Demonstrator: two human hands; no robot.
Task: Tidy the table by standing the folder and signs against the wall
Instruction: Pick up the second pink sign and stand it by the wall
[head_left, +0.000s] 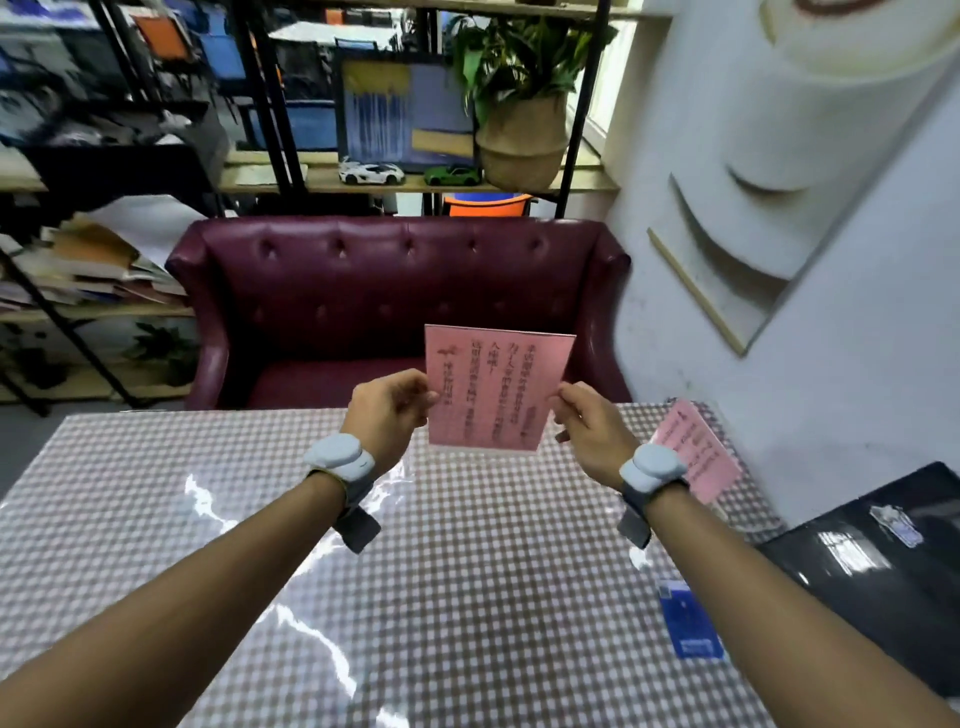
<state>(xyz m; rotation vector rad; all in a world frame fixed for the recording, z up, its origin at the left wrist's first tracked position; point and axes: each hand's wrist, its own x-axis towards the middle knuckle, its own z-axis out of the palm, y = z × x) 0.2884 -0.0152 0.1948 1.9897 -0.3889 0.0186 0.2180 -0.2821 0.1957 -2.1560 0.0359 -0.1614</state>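
A pink sign (491, 387) with dark printed text is held upright above the far half of the checked table (260, 519). My left hand (387, 410) pinches its left edge and my right hand (582, 423) pinches its right edge. A second pink sign (698, 449) leans against the white wall (831, 338) at the table's right side. A black glossy folder (883, 561) also stands tilted against that wall, nearer to me. A small blue card (688, 621) lies flat on the table, partly hidden by my right forearm.
A dark red buttoned sofa (405, 291) stands just past the table's far edge. Behind it a black metal shelf holds a potted plant (522, 119), a picture and two toy cars (371, 171). Stacks of paper fill the left shelf.
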